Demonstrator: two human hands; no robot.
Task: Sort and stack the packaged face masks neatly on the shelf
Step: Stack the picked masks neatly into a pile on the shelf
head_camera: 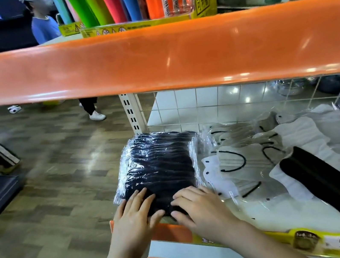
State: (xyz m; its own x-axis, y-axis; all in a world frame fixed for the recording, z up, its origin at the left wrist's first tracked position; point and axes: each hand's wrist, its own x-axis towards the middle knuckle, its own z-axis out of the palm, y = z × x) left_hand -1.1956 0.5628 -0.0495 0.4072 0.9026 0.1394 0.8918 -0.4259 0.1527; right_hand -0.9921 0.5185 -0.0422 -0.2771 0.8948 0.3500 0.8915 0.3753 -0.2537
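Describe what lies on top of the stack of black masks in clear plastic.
Both hands, left and right, rest flat on the stack of black masks; its front edge is covered.

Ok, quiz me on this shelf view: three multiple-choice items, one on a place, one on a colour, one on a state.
1. Where does the stack of black mask packs sit on the shelf?
A. at its left end
B. at its right end
C. on the floor

2. What colour is the loose mask pack lying across the white mask packs on the right?
A. orange
B. black
C. blue

3. How do the left hand and right hand meet the stack?
A. both lifted clear of it
B. one holds it up in the air
C. both rest on its near end, fingers laid out

Key: 1 A, the stack lies beside the left upright. 2 B, it is dark against the white packs. 3 C, both hands lie on the wrapped near end.
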